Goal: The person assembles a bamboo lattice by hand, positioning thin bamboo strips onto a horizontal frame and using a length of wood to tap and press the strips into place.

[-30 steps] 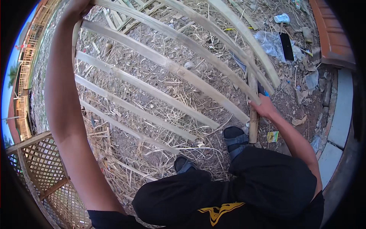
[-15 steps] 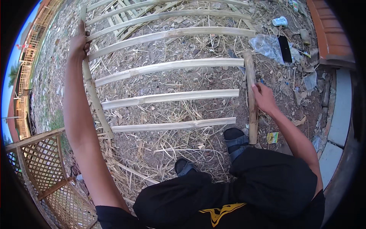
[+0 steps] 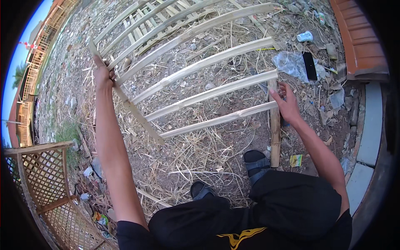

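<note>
A pale frame of several split bamboo slats (image 3: 208, 97) fans out from one bamboo rail (image 3: 132, 109) on its left side. My left hand (image 3: 104, 78) is shut around that rail toward its far end, the arm stretched forward. The slats' right ends are free of any rail. My right hand (image 3: 288, 105) is beside the ends of the two nearest slats, thumb and fingers apart, with nothing visible in it. Under those slat ends lies a thick bamboo piece (image 3: 275, 139) on the ground, its far part partly covered by slats and hand.
Beyond the frame lies another slatted bamboo lattice (image 3: 179, 12). At right are a dark phone (image 3: 310, 66) on clear plastic, a light blue cup (image 3: 305, 36) and an orange panel (image 3: 362, 37). A woven lattice panel (image 3: 43, 179) stands at left. Straw litters the ground around my sandals (image 3: 255, 161).
The frame has swung round: its rail's near end moved right, and the near slats' ends rose over the thick bamboo piece. My right hand let go of that piece and opened.
</note>
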{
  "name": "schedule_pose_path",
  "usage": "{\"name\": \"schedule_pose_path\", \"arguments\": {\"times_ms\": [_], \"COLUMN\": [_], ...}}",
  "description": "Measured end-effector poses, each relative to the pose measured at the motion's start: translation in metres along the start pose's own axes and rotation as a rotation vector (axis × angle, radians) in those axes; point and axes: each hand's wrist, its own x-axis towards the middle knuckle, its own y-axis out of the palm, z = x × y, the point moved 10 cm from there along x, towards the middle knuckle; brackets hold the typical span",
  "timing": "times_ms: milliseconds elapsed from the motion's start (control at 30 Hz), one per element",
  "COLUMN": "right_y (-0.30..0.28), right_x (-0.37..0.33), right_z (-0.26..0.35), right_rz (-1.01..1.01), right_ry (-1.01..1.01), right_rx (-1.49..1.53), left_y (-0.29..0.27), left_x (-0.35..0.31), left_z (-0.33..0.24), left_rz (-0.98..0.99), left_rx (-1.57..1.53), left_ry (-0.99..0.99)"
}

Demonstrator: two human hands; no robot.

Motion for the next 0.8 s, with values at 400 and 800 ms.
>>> {"name": "schedule_pose_path", "arguments": {"times_ms": [400, 800], "right_y": [-0.027, -0.157], "right_x": [0.043, 0.072], "right_z": [0.039, 0.233], "right_rz": [0.348, 0.014], "right_ry": [0.046, -0.612], "right_rx": [0.408, 0.113], "left_y": [-0.040, -0.029], "left_x": [-0.038, -0.010], "left_z": [0.130, 0.041], "left_rz": [-0.145, -0.093], "left_rx": [-0.291, -0.741], "left_ry": [-0.230, -0.044]}}
